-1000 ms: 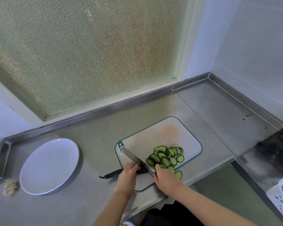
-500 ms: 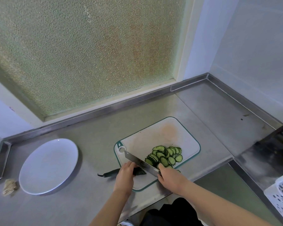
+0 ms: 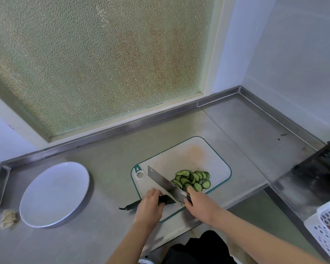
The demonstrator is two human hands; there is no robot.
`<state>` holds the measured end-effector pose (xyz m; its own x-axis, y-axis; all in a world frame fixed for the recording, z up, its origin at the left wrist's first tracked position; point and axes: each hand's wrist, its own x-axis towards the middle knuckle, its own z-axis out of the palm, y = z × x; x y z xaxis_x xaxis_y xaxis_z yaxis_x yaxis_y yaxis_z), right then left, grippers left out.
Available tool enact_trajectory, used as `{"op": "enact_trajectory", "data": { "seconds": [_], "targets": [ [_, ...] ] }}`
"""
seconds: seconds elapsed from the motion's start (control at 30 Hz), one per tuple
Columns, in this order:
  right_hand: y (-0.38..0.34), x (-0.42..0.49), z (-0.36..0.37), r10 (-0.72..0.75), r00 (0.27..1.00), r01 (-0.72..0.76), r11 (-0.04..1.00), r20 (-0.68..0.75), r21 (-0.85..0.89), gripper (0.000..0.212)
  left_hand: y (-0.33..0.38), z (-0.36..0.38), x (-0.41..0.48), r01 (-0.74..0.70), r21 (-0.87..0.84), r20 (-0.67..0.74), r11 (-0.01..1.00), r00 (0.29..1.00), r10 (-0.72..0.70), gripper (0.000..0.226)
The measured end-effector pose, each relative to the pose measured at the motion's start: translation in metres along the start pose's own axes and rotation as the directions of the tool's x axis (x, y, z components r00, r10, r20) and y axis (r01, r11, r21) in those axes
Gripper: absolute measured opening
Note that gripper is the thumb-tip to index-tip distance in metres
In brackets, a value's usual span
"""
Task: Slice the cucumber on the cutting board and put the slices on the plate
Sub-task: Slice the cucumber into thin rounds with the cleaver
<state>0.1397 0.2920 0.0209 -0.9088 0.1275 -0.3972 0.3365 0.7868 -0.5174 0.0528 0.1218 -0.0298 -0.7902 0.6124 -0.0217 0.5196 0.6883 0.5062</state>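
A white cutting board (image 3: 191,159) with a green rim lies on the steel counter. A pile of cucumber slices (image 3: 193,180) sits on its right part. My left hand (image 3: 150,205) holds down the remaining dark cucumber end (image 3: 166,199), whose thin stem tip (image 3: 128,206) sticks out left over the counter. My right hand (image 3: 200,203) grips the handle of a broad knife (image 3: 164,181), its blade tilted across the board just right of the cucumber end. The white plate (image 3: 53,193) lies far left with nothing on it.
A crumpled beige scrap (image 3: 8,219) lies left of the plate. A white perforated basket (image 3: 328,231) stands at the lower right, beside a dark stove area (image 3: 316,172). A raised steel rim runs along the counter's back edge under a frosted window.
The knife blade has lifted and tilted up off the cucumber end. My left hand has shifted slightly back along the shrinking piece. The slice pile stays put.
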Motion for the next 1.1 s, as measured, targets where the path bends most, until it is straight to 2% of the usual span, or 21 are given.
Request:
{"op": "enact_trajectory", "data": {
  "seconds": [0.13, 0.27, 0.93, 1.1],
  "targets": [
    [-0.003, -0.006, 0.001, -0.013, 1.000, 0.014, 0.999, 0.025, -0.030, 0.013, 0.000, -0.002, -0.004, -0.003, 0.078, -0.017, 0.997, 1.000, 0.004, 0.026],
    [-0.003, -0.007, 0.001, 0.000, 0.999, 0.002, 0.999, 0.044, -0.053, 0.013, 0.000, 0.000, -0.003, 0.035, 0.051, -0.047, 0.998, 0.998, -0.032, 0.016],
    [-0.018, -0.010, 0.002, 0.016, 0.997, -0.005, 0.990, 0.076, -0.142, 0.007, 0.005, -0.001, 0.002, 0.085, 0.090, 0.029, 0.992, 0.996, -0.088, 0.014],
    [-0.022, 0.000, 0.016, 0.038, 0.998, -0.027, 0.980, 0.049, -0.197, 0.022, 0.005, -0.001, 0.000, 0.078, 0.102, 0.030, 0.992, 0.996, -0.082, 0.016]
  ]
}}
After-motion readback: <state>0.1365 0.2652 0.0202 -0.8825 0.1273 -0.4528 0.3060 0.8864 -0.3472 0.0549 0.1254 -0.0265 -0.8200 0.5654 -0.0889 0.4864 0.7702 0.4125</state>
